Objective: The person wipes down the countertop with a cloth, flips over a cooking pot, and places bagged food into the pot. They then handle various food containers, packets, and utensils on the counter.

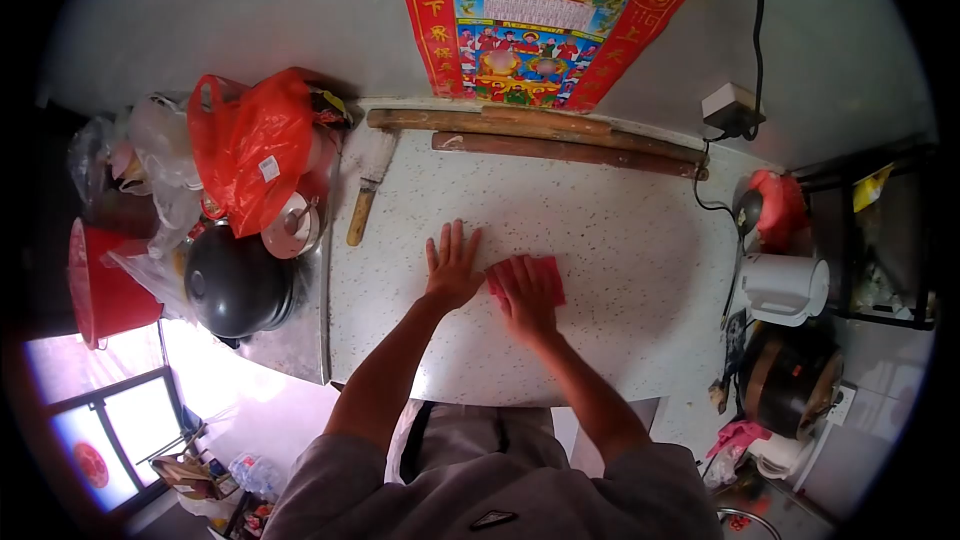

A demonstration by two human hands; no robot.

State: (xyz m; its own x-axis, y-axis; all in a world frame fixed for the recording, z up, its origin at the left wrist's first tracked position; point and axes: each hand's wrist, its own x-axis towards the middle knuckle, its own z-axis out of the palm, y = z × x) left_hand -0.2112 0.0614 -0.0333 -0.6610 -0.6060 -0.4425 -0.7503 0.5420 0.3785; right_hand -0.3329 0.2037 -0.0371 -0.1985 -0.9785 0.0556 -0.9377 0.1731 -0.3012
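Note:
My left hand (454,270) lies on the speckled white countertop (620,230) with its fingers spread and holds nothing. Just to its right, my right hand (528,295) rests flat on a folded pink cloth (550,278), pressing it against the counter. The cloth shows on both sides of the hand. Left of my hands, a brush with a wooden handle (362,215) lies on the counter, bristles toward the wall.
Wooden rods (570,155) lie along the wall below a red poster (540,30). To the left are a red plastic bag (250,150), a black wok (235,280) and a red bucket (105,285). A white kettle (785,288), cable and dark cooker (790,378) stand right.

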